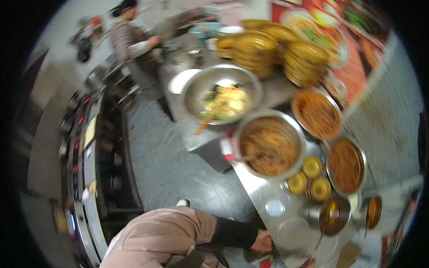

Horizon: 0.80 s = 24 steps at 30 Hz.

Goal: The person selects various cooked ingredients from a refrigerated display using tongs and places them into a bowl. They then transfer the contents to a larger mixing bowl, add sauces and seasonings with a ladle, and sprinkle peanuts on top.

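My left hand (262, 241) reaches out of a black cuff and a pink jacket sleeve, beside the near edge of the steel table (257, 187). Its fingers are blurred, so I cannot tell whether they grip anything. Just below it is a small red round thing (265, 264), cut by the picture's lower edge. A skin-toned patch, perhaps my right hand (309, 263), barely shows at the bottom. Nearest on the table are a small clear lid or dish (275, 208) and a faint clear round container (292, 230).
Large steel bowls hold noodle-like food (268, 152), red-brown mixtures (316, 114) and vegetables (228, 100). Several yellow-lidded jars (321, 189) and sauce pots (335, 216) stand nearby. Stacked yellow-brown bowls (254, 47) are behind. Stoves (82, 147) line the left; another person (129, 35) works farther back.
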Tool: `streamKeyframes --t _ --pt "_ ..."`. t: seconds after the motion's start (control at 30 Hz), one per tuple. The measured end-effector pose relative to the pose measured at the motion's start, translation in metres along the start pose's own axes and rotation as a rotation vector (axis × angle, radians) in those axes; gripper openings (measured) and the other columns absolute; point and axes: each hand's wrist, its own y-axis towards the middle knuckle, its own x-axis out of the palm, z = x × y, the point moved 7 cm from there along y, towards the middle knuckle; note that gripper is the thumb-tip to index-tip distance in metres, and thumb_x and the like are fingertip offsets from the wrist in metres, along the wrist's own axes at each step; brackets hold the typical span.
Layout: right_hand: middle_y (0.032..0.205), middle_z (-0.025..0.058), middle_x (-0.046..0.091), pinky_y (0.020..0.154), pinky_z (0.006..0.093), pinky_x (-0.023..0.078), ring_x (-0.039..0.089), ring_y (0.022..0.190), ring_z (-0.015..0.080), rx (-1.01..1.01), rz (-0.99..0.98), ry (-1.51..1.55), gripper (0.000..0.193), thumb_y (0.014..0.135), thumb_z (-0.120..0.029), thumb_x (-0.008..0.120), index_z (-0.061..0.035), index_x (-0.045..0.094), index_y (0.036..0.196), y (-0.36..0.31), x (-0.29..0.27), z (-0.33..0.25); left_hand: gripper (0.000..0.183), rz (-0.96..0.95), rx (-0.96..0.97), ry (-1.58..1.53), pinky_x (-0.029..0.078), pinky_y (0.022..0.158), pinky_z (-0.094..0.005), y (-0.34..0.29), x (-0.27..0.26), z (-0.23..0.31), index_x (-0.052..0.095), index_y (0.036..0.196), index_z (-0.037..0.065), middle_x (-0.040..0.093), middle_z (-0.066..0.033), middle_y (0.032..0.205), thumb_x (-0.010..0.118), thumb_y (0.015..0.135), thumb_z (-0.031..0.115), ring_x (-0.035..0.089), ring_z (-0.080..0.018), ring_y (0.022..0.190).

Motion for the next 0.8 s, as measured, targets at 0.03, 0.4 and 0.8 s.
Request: streamKeyframes --t 0.03,0.4,0.8 --pt "0.119 0.0204 0.056 0.091 0.0424 0.044 0.055 0.106 0.0331 0.087 0.003 0.023 0.056 0.087 -0.049 0.053 -0.0036 0.057 0.119 -0.009 0.004 0.01 0.054 0.045 -0.065 -0.067 0.051 0.083 -0.0408 -0.013 -0.008 -0.007 0.049 0.119 0.004 0.05 -0.0138 0.12 0.057 0.085 0.045 0.053 -0.0297 0.106" --pt "0.097 0.0126 0.063 0.07 0.0404 0.049 0.059 0.081 0.0265 -0.584 -0.482 0.672 0.032 0.089 -0.034 0.054 -0.0088 0.06 0.107 -0.162 0.078 -0.521 0.029 0.411 0.573 -0.404 0.048 0.062 -0.0281 -0.374 -0.272 0.04 0.062 0.103 0.014 0.063 0.0023 0.081 0.041 0.093 0.03 0.056 -0.0142 0.066" --pt "0.099 0.0117 0.061 0.07 0.0376 0.047 0.058 0.082 0.0236 -0.948 -0.967 0.389 0.028 0.092 -0.025 0.047 -0.0064 0.055 0.111 -0.459 0.098 -0.974 0.042 0.575 1.286 -0.736 0.027 0.041 -0.0325 -0.743 -0.544 -0.043 0.045 0.06 0.014 0.035 0.0004 0.051 0.04 0.09 0.042 0.033 -0.0134 0.043"
